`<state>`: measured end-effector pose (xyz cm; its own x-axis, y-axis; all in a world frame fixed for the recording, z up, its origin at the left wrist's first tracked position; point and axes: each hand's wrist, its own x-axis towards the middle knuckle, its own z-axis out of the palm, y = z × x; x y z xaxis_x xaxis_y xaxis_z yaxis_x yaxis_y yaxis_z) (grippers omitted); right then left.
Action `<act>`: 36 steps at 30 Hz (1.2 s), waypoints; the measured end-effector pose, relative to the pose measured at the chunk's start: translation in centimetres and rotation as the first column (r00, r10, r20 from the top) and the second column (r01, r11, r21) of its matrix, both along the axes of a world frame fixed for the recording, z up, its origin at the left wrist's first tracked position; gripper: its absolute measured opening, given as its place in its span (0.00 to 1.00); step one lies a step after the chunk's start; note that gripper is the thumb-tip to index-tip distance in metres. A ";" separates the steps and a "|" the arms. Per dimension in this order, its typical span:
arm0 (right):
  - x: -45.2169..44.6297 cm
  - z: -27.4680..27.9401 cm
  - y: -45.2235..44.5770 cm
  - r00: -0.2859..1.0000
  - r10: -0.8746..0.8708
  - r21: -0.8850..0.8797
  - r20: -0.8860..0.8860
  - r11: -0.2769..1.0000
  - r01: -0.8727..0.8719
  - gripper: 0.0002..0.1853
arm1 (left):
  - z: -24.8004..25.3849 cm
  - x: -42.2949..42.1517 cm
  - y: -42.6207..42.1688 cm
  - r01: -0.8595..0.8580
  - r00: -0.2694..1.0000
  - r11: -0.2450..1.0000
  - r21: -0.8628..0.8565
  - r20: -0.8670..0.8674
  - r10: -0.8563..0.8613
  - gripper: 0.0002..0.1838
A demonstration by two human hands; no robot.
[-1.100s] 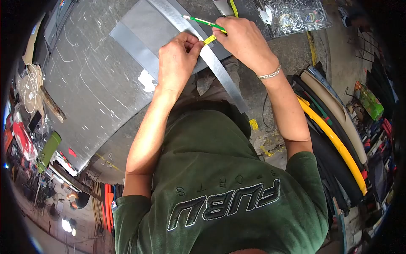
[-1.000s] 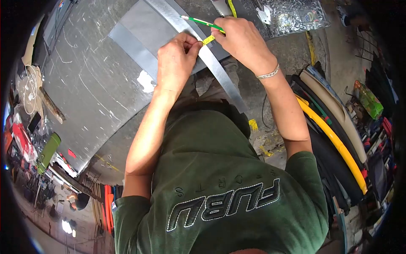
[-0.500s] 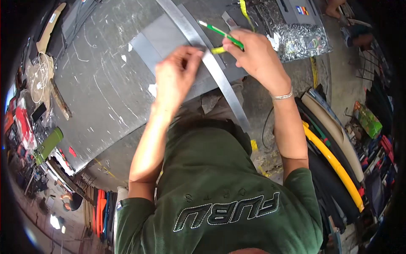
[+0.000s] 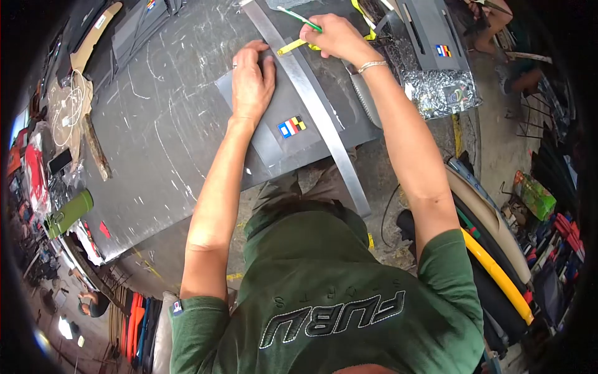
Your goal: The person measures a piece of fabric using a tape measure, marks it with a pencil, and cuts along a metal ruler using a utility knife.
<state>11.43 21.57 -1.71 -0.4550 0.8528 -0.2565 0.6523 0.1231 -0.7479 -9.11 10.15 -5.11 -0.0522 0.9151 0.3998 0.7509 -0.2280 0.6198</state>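
Head view shows a metal strip, stiff and slick I'd say, best gripped by its edges, left hand loosely open, seemingly empty, right hand pinching pencil and tape.

The metal straightedge is smooth with a soft sheen; the tabletop matt, scratched; the plastic wrap glossy, crinkled; the T-shirt matt cloth.

Head-worn wide view, facing down, near table
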 end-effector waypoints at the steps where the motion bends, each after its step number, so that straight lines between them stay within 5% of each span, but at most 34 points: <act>1: -0.4 0.4 -0.3 1.000 -0.019 0.012 0.023 1.000 0.019 0.14 | 0.1 0.2 0.0 0.018 0.998 1.000 0.025 -0.055 -0.017 0.17; 6: -1.2 0.8 -0.8 0.991 -0.030 0.139 0.130 0.990 0.011 0.14 | 0.2 0.4 -0.3 0.076 0.977 0.996 0.055 -0.204 -0.063 0.12; 15: -1.0 -1.4 -0.7 0.989 -0.078 0.456 0.126 0.890 0.012 0.15 | -0.4 0.5 -0.2 0.060 0.982 0.997 0.046 -0.182 -0.050 0.12; 18: -1.0 -0.2 -0.8 0.990 -0.080 0.274 0.115 0.961 0.046 0.15 | -0.5 0.5 -0.2 0.059 0.981 0.997 0.042 -0.186 -0.050 0.11; 36: -1.2 -0.4 -0.5 0.987 -0.096 0.236 0.130 0.970 0.063 0.12 | -0.1 0.7 -0.3 0.040 0.980 0.999 0.029 -0.198 -0.034 0.11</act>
<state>10.19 21.06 -2.13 -0.3573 0.9281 -0.1050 0.7626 0.2250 -0.6064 -8.40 9.84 -5.25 0.0644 0.9012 0.4287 0.8481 -0.2758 0.4524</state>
